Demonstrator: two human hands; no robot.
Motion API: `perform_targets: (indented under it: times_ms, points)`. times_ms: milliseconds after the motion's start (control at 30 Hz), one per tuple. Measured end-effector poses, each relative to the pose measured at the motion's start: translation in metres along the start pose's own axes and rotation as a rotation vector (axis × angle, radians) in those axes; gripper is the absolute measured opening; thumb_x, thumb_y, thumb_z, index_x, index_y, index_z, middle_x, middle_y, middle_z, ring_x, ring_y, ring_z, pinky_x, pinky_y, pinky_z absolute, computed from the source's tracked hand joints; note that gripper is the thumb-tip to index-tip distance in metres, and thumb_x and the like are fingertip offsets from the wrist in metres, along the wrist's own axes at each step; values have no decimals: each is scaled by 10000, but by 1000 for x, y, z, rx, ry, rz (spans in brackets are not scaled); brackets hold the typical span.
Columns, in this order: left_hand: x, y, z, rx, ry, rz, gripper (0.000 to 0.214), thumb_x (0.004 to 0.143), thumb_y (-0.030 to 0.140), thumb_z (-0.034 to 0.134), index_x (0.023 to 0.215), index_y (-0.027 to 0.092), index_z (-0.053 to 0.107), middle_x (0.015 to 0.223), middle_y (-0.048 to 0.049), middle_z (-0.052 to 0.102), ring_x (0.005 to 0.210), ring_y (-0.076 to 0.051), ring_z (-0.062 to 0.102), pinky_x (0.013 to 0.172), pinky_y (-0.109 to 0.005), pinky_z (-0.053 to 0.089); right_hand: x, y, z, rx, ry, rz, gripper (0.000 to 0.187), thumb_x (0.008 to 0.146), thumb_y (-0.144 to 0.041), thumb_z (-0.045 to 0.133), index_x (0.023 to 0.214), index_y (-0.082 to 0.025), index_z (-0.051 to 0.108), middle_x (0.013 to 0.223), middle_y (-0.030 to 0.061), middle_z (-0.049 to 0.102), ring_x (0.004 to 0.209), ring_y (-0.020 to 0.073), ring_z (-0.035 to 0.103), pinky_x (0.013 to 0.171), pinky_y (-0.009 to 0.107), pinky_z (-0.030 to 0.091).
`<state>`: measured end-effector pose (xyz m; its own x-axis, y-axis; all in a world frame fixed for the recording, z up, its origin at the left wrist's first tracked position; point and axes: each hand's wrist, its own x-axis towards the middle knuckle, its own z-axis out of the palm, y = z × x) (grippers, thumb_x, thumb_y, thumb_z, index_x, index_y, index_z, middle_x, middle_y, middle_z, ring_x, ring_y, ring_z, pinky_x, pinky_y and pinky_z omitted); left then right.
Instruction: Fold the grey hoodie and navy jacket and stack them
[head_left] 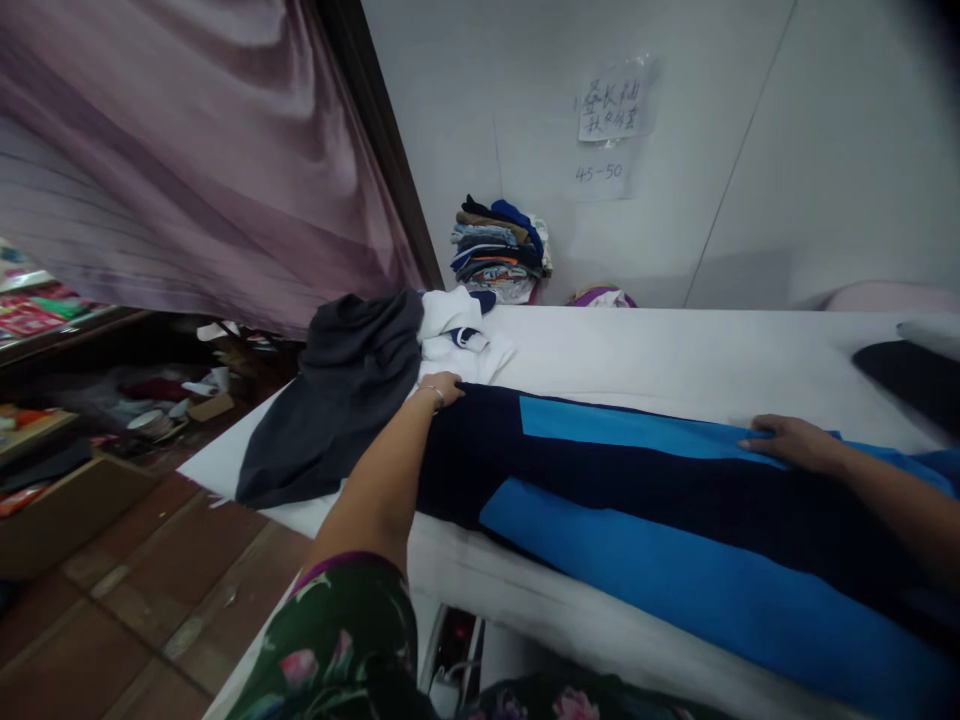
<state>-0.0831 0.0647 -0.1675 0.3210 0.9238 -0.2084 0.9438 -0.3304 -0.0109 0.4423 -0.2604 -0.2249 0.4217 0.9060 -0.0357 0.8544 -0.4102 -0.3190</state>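
A long navy garment with bright blue panels lies stretched across the white table; its right end runs out of view, and I cannot tell its exact kind. My left hand, with a bracelet at the wrist, is closed on the garment's far left corner. Further right, my right hand grips the far edge at a blue panel, fingers bent over the cloth. Just left of my left forearm lies a dark grey garment. A crumpled white garment with navy parts sits right behind my left hand.
A stack of folded clothes stands against the wall, beside a purple and white bundle. Black cloth lies at the right. A pink curtain hangs on the left, above a cardboard box on the tiled floor.
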Motion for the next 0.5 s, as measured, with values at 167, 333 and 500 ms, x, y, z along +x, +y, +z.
perform_targets:
  times_ms: [167,333,500]
  points:
    - [0,-21,-4,-25,11,-126,279,795,366,600,1016,228,699,1066,-66,714,954,-209,665,762,-244,485,0,0,0,19,-165,92,348,721,-523,549,838,-202,616,889,140,688,854,300,635,786,367,459]
    - [-7,-9,3,-32,94,-183,341,811,310,554,1103,176,668,1162,-127,669,1053,-261,628,835,-299,486,4,-5,-2,-6,-194,113,414,707,-538,553,915,-187,622,936,135,692,920,312,632,831,364,462]
    - [-38,31,9,-50,337,-13,470,935,375,357,1326,164,510,1375,-112,528,1276,-225,463,1064,-330,341,-4,-8,2,-53,-99,21,627,754,-575,501,1202,-143,577,1182,177,642,1065,340,598,901,411,462]
